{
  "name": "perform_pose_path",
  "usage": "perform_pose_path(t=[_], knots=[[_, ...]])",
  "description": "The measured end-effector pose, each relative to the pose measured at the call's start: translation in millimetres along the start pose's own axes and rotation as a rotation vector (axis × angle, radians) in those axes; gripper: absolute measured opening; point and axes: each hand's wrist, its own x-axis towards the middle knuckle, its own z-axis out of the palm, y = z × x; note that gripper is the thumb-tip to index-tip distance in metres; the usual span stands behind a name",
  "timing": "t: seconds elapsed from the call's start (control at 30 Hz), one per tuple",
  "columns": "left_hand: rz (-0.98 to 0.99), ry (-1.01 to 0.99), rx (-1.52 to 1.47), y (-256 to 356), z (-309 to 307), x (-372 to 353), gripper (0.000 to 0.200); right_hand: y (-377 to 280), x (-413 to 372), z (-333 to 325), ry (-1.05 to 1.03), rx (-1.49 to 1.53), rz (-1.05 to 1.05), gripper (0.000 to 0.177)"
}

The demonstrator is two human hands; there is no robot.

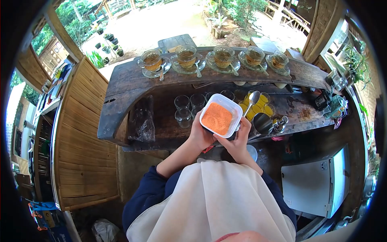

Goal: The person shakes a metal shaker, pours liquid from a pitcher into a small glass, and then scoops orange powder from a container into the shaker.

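Right up close, here's a pale cloth (217, 193) draped over the chest, dark blue sleeves (139, 203) either side, and two bare hands meeting just over the near edge of the wooden counter (296, 107). The left hand (198, 135) is wrapped round the left side of a white plastic tub (231, 103), and the right hand (238, 141) has it by the lower right corner: a two-handed grasp, tub tilted so we look straight in at orange powder (217, 117). And there's a metal spoon (253, 98), bowl up, its handle running down to the right fingertips; whether they pinch it, I cannot tell!

Just beyond, toward the counter's right end, a metal cup (263, 124) sits next to a smaller shiny metal piece (279, 124), with glasses of yellow liquid (256, 109) clustered behind. Over to the left, clear glasses (183, 116) stand grouped, and crumpled clear plastic (145, 127) lies near the left end.

Up on the raised ledge (129, 76) along the far side, five glass cups (186, 58) of amber-brown drink line up on saucers (152, 74). Past that, bright ground (169, 24) and green plants (244, 10).
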Motion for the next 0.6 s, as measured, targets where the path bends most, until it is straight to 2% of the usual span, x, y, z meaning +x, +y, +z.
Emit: perform_pose_path(t=[0.07,0.17,0.33,0.6], knots=[[-0.001,-0.012,0.010,-3,-1,1,0.050,-5,5,-4,-0.042,-0.063,-0.023,0.090],[0.001,0.090,-0.034,-8,-1,4,0.049,-6,2,-13,-0.063,-0.108,0.029,0.089],[0.017,-0.058,-0.038,-14,-13,8,0.049,-6,5,-25,-0.093,-0.091,0.044,0.086],[0.090,-0.065,-0.070,-21,-1,3,0.053,-15,11,-42,-0.176,-0.032,0.057,0.079]])
